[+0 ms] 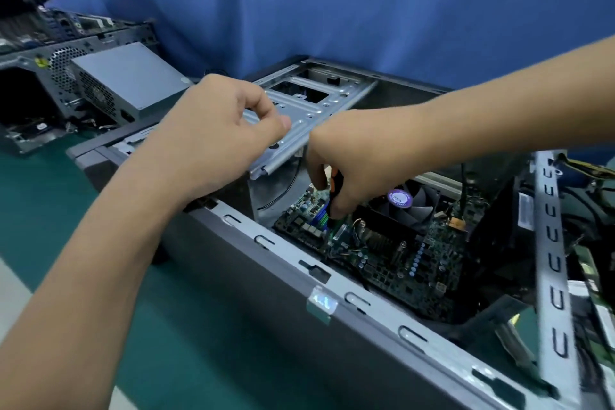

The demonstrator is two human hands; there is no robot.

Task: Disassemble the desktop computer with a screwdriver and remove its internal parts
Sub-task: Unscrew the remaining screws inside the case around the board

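Note:
An open grey desktop case (266,280) lies on its side on the green mat. Inside it I see the green motherboard (392,260) and a black CPU fan (409,206) with a purple sticker. A silver drive cage (309,110) spans the case's far left part. My left hand (216,130) hovers over the cage with fingers curled, thumb against its metal edge; whether it grips the cage is unclear. My right hand (352,160) reaches down into the case and grips an orange and black screwdriver (334,190), its tip down at the motherboard's left end.
A second opened computer chassis (50,76) with a grey power supply (133,76) leaning on it stands at the back left. A blue curtain (366,3) hangs behind. Loose cables and boards (595,276) lie past the case's right rim. Green mat (50,210) extends to the left.

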